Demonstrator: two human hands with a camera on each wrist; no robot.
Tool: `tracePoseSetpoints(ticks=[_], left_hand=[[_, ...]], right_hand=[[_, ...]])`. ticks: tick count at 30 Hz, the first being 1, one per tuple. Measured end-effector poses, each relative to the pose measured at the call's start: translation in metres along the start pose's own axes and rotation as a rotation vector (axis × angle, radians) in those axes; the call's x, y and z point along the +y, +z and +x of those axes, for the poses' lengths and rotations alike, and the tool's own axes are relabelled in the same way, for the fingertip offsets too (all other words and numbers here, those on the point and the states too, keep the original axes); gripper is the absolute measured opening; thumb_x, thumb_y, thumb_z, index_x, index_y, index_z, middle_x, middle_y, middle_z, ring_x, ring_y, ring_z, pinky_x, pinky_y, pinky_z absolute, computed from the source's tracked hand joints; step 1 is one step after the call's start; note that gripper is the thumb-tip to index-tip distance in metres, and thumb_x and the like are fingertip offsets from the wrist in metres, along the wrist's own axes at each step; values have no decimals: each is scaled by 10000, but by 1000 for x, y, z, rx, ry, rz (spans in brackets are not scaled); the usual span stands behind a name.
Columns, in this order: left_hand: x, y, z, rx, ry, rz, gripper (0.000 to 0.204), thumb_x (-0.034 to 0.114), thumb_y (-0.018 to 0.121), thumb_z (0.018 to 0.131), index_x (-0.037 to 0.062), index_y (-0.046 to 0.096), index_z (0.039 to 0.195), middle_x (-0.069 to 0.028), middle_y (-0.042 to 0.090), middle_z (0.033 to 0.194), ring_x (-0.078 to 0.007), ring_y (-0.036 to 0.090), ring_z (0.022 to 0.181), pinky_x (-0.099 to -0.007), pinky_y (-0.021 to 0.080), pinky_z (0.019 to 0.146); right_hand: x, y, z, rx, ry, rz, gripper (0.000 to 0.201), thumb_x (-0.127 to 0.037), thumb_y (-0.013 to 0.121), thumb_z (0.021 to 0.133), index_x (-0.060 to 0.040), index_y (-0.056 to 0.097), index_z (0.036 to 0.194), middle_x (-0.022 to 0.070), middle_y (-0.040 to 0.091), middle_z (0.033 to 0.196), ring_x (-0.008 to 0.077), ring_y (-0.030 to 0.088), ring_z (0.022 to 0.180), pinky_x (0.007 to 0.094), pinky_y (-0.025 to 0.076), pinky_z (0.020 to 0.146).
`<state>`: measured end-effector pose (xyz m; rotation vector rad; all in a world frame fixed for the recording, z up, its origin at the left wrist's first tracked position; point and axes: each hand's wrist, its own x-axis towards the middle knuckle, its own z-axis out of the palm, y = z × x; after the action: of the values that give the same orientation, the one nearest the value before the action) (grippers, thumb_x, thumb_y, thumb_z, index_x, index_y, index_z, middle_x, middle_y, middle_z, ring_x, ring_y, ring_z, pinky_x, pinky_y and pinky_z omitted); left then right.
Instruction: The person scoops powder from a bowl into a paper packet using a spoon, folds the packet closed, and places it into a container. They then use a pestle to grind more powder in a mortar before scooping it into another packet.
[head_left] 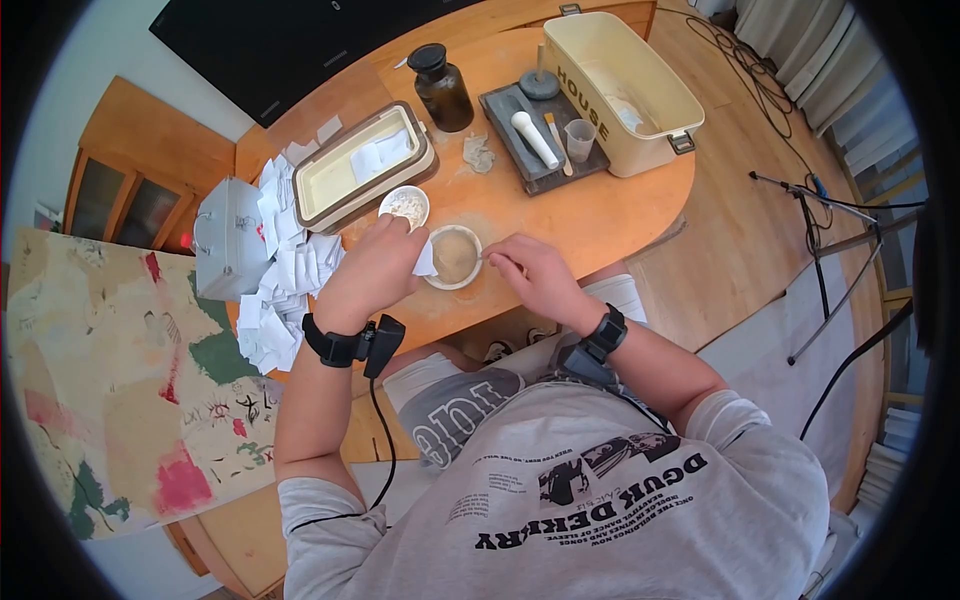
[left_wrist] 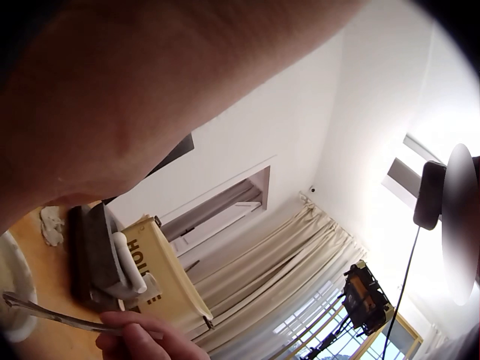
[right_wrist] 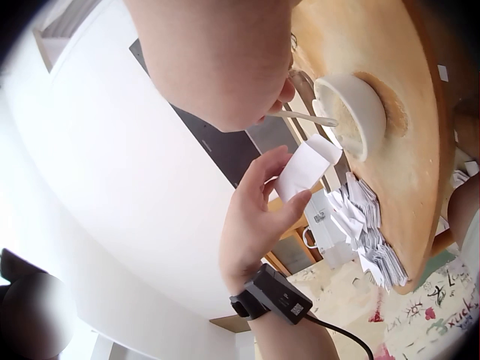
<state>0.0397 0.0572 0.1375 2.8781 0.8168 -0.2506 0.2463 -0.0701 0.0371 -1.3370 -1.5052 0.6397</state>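
My left hand [head_left: 375,265] holds a small white folded paper packet [right_wrist: 306,166] between thumb and fingers, its top spread apart. The packet is beside a white bowl [head_left: 480,272] of fine brownish powder [head_left: 455,256]. On the bowl's other side, my right hand [head_left: 545,278] pinches the handle of a thin small spoon [left_wrist: 64,319]. The spoon's far end reaches over the bowl's rim in both wrist views. Just beyond my left hand stands a smaller white bowl [head_left: 408,204] with pale bits in it, partly covered by the fingers.
Many folded white papers [head_left: 285,275] are heaped at the left, next to a silver case [head_left: 228,235]. Behind are a cream tray [head_left: 325,195], a dark jar [head_left: 443,98], and a black tray [head_left: 535,183] with a white pestle [head_left: 534,140]. A cream bin [head_left: 650,150] stands far right.
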Motion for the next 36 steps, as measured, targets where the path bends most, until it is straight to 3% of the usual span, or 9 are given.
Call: tracePoseSetpoints(ticks=[8, 10, 17, 19, 23, 28, 32, 34, 36], left_hand=[[1, 0, 2, 1, 17, 31, 556, 37, 765, 659, 16, 618, 1195, -160, 615, 1085, -352, 569, 1090, -435, 481, 932], [0, 0, -2, 39, 9, -2, 563, 44, 763, 671, 18, 613, 1213, -154, 607, 1120, -356, 559, 1111, -447, 470, 941], [-14, 6, -21, 113, -68, -73, 560, 57, 752, 694, 17, 599, 1231, -159, 592, 1179, -368, 546, 1139, -439, 455, 967], [-20, 11, -26, 145, -75, -156, 578, 53, 747, 696, 14, 592, 1252, -163, 587, 1199, -372, 547, 1149, -429, 456, 976], [-30, 21, -34, 201, -128, -262, 575, 42, 747, 705, 10, 588, 1257, -169, 578, 1223, -371, 554, 1153, -416, 463, 987], [-49, 47, -51, 475, -120, -430, 519, 73, 754, 735, 23, 605, 1230, -160, 593, 1205, -379, 564, 1132, -447, 460, 971], [-62, 61, -64, 684, -267, -343, 465, 83, 780, 746, -9, 617, 1171, -182, 594, 1185, -395, 580, 1099, -447, 478, 953], [-88, 75, -82, 782, -383, -277, 470, 89, 782, 757, -13, 608, 1181, -195, 584, 1186, -399, 577, 1101, -449, 476, 955], [-120, 87, -99, 876, -482, -204, 475, 95, 783, 768, -16, 598, 1192, -207, 575, 1188, -402, 575, 1102, -451, 475, 958]], right_hand=[[17, 30, 0, -82, -134, 63, 149, -106, 601, 952, -22, 689, 1039, 156, 664, 921, 342, 649, 868, 406, 524, 774], [20, 29, 3, 16, -122, -2, 148, -105, 609, 944, -24, 691, 1036, 159, 666, 928, 342, 650, 868, 410, 525, 779], [5, 12, 7, -1, -10, -45, 156, -71, 606, 951, -18, 690, 1071, 157, 662, 924, 324, 645, 878, 404, 521, 789], [7, 19, 10, 49, -166, -46, 171, -68, 604, 947, -23, 688, 1089, 155, 663, 942, 330, 645, 891, 402, 526, 794], [16, 30, 13, -61, -195, -96, 179, -64, 604, 942, -30, 690, 1095, 155, 666, 973, 338, 645, 911, 398, 529, 810], [6, 21, 7, -56, -168, -141, 185, -37, 601, 917, -25, 686, 1081, 161, 661, 977, 345, 643, 909, 412, 532, 812], [-4, 17, 9, -68, -104, -78, 167, -37, 601, 935, -4, 690, 1072, 169, 665, 973, 348, 646, 888, 397, 529, 797], [-1, 16, 7, -18, -96, -65, 159, -35, 608, 950, -1, 699, 1076, 151, 657, 924, 288, 636, 817, 335, 505, 717], [-1, 13, 9, -33, -67, -70, 157, -35, 608, 946, 5, 693, 1072, 160, 660, 943, 314, 641, 851, 358, 515, 753]])
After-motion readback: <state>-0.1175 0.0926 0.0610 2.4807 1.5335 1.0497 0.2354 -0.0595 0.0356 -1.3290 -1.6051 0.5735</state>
